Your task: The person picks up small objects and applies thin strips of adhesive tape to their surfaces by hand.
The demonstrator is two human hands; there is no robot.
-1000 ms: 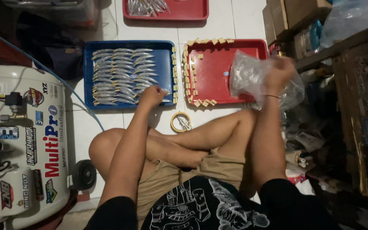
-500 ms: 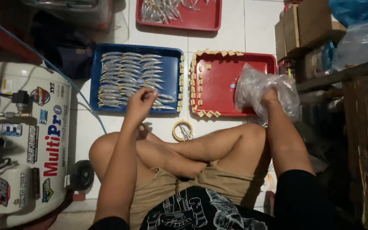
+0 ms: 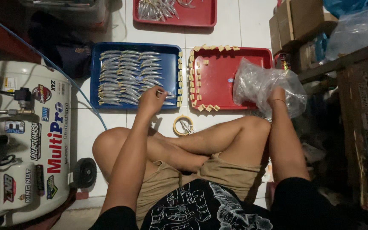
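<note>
Left hand: the left hand pinches a silver lure at the near right corner of the blue tray.
Right hand: the right hand is inside the clear plastic bag; grip cannot be told.
Bag: over the right edge of the red tray.

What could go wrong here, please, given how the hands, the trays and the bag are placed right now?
The left hand pinches a silver piece at the blue tray edge; it might nudge the neat silver pieces out of line. The right hand grips a crumpled clear bag resting over the red tray; the bag could sweep off the small tan squares along its rim. The tape roll lies close by the shin.
</note>
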